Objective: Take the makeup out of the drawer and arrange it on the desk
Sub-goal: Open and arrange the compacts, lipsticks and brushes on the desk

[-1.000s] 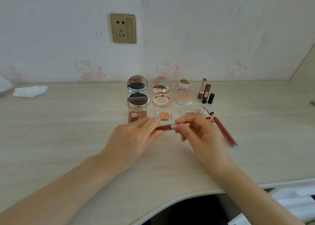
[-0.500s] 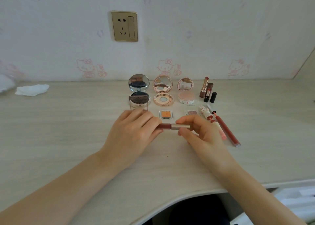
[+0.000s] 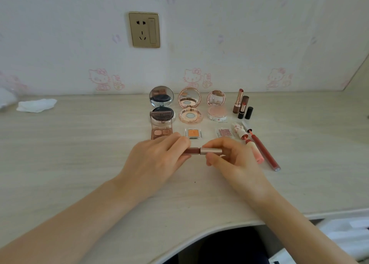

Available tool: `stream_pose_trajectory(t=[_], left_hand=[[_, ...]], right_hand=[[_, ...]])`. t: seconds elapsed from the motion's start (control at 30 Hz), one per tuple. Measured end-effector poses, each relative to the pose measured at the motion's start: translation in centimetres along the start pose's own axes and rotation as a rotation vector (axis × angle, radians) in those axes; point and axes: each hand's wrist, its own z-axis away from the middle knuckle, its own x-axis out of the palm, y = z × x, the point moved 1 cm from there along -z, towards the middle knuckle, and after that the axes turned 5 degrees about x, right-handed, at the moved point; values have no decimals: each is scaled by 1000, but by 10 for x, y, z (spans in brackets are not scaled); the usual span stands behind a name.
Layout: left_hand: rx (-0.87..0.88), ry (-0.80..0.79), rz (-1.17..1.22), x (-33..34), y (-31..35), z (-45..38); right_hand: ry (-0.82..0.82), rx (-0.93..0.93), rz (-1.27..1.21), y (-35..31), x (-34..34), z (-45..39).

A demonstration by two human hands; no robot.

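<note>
rosy lip gloss tube (image 3: 201,150) stays unopened at frame centre, left hand (image 3: 157,159) and right hand (image 3: 231,159) both pinching it; arranging stalls.

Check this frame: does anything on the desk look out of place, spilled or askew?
Mostly tidy. A crumpled white tissue lies alone at the desk's far left, away from the makeup. The long red lip gloss tube lies diagonally, its wand pulled out beside it. Nothing looks spilled or broken.
</note>
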Motion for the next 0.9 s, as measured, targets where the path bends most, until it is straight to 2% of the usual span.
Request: stream_pose_trajectory(t=[0.13,0.27,0.53,0.67,0.73,0.9], left_hand=[[40,-2,-10,2,-1,0],[40,-6,-11,3,-3,0],[-10,-5,38,2,-3,0],[11,8,27,3,-1,1],[27,-8,15,4,-1,1],[-9,-71,78,4,0,2]], right_hand=[[8,47,-9,-1,2,1],[42,6,85,1,2,-1],[78,23,-20,0,0,-2],[64,9,52,-1,0,-2],[75,-21,104,0,1,-2],[81,-15,35,4,0,-2]])
